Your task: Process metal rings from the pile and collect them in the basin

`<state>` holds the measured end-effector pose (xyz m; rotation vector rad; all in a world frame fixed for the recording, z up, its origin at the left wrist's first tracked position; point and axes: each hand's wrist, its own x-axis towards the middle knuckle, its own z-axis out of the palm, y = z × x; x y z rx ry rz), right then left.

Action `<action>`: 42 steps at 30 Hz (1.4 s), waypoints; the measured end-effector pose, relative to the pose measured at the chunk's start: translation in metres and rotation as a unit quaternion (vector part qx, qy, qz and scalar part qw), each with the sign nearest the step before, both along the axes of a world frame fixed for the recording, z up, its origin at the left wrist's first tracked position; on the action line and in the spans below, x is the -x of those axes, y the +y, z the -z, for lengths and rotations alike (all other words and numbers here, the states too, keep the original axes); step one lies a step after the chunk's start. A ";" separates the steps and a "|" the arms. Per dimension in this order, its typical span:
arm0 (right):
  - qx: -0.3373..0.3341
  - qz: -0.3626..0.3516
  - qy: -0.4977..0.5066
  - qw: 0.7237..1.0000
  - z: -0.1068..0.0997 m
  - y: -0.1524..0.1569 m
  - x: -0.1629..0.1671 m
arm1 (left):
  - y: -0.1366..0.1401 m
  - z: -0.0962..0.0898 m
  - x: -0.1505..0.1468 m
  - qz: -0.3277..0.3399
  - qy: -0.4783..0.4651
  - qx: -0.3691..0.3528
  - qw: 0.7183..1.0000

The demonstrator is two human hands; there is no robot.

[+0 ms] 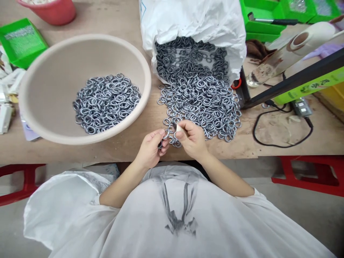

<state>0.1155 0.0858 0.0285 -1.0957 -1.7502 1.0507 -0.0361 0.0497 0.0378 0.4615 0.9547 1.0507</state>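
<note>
Between thumb and fingers my left hand (152, 148) grips metal rings (166, 134), at least one of them showing at the fingertips. Close beside it, my right hand (193, 139) pinches a small pale piece with a dark tip (178, 128); its exact kind is unclear. Both hands are at the table's front edge, by a heap of grey rings (199, 104). That heap spills from the mouth of a white sack (193, 21) lying on its side. To the left stands a wide beige basin (53, 64) holding a pile of similar rings (107, 104).
Green bins (24, 43) sit at the far left and back right. A red tub (59, 12) is at the back left. On the right are a black bar stand (295, 80), a cable (255, 132) and a hammer (274, 21). Red stools (309, 172) flank me.
</note>
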 end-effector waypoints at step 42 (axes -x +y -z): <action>-0.050 -0.034 -0.500 0.864 0.014 0.028 0.011 | -0.002 0.027 0.031 -0.092 0.052 0.022 0.994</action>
